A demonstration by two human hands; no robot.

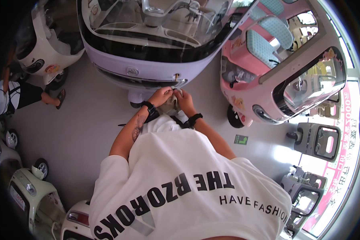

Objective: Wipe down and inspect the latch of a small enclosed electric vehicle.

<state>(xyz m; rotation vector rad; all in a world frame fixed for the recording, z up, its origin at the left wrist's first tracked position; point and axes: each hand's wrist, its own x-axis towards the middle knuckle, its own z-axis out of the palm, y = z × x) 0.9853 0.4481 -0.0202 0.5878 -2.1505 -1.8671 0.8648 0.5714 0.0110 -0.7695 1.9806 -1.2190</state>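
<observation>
My left hand [161,96] and my right hand [185,103] are close together in front of my body, just below the nose of a lilac covered vehicle [148,66]. Between them hangs a crumpled beige-grey cloth [170,105]. The fingers of both hands are closed in a pinch at its upper edge; what else they may hold is too small to make out. A black watch [149,107] is on my left wrist and a black band [195,117] on my right. A small brass-coloured piece [177,77] sticks out of the lilac front, just above my hands.
A pink covered vehicle [244,98] with blue seats stands at the right, a cream one [36,52] at the far left. Beside the latter is another person's sandalled foot [61,99]. Pale scooters [28,182] line the lower left. Grey vehicles [306,138] stand by the bright windows.
</observation>
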